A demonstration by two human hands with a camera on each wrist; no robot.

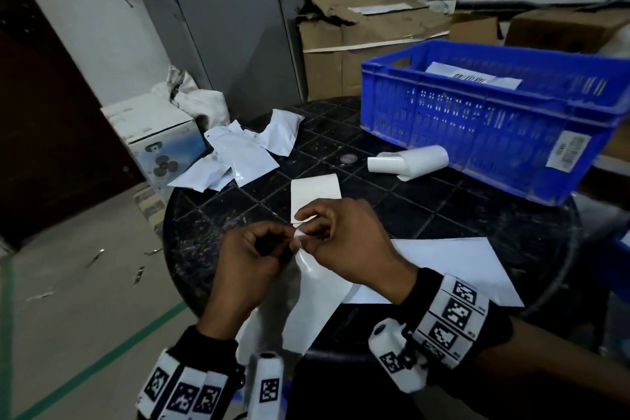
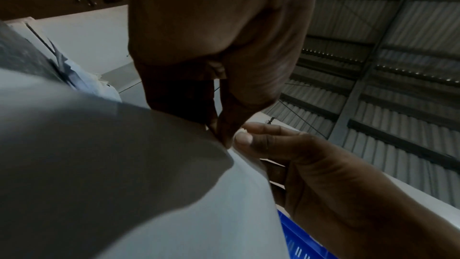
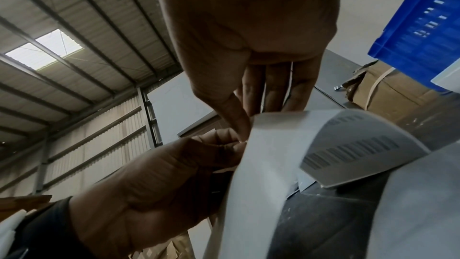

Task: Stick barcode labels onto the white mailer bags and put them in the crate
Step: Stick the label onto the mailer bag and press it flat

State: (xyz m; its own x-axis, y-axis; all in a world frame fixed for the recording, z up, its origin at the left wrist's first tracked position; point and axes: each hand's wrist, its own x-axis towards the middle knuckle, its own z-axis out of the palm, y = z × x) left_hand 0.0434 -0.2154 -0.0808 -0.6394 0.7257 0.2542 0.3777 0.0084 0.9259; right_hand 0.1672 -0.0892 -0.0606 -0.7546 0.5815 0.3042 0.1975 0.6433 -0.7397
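The head camera is looking forward and down from above at the round black tabletop point(image 1: 443, 215), taking in both hands and the blue crate point(image 1: 494, 119) at the far right. The left wrist camera is sitting very close under the left hand point(image 2: 211, 36) and is facing upward to the metal roof point(image 2: 398, 66). The right wrist camera is doing the same under the right hand point(image 3: 248, 27). All three views are sharing the white strip point(image 3: 261, 164) between the hands, and the crate.

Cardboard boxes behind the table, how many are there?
3, all brown, in the head view: a torn one behind the blue crate's left end, a smaller one to its right, and one at the right edge. More may be hidden.
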